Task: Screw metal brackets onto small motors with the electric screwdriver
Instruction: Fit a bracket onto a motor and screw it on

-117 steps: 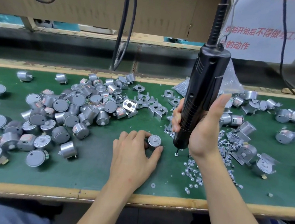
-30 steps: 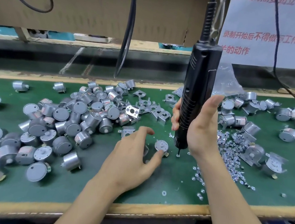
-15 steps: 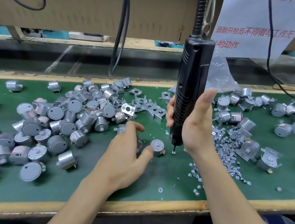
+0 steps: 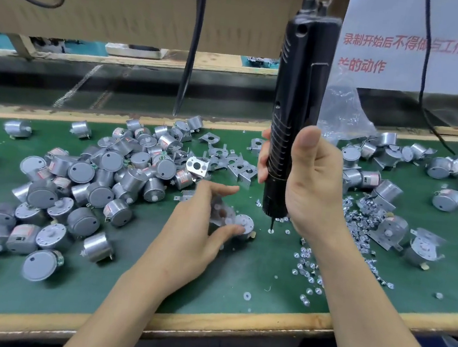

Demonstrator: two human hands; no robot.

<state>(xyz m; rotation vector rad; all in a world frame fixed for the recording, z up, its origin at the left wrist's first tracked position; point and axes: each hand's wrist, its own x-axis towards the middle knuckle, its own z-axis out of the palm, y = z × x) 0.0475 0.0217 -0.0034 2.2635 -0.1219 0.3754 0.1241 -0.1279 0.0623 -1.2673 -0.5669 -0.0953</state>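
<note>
My right hand (image 4: 314,188) grips the black electric screwdriver (image 4: 301,81) upright; its bit hangs just above a single screw (image 4: 270,231) on the green mat. Just left of the bit a small silver motor (image 4: 245,222) stands shaft up. My left hand (image 4: 196,226) pinches a blurred metal bracket (image 4: 219,210) right beside that motor, and its thumb touches the motor's side. Part of the bracket is hidden by my fingers.
A heap of bare motors (image 4: 108,173) covers the left of the mat, with loose brackets (image 4: 223,158) behind my left hand. Scattered screws (image 4: 360,216) and motors with brackets (image 4: 386,231) lie to the right. A plastic bag (image 4: 343,112) and a black cable (image 4: 191,55) hang behind. The wooden table edge (image 4: 233,322) runs in front.
My left hand reached back to a loose bracket near the pile and brought it to the standing motor. The screwdriver stayed upright in my right hand, nearly still.
</note>
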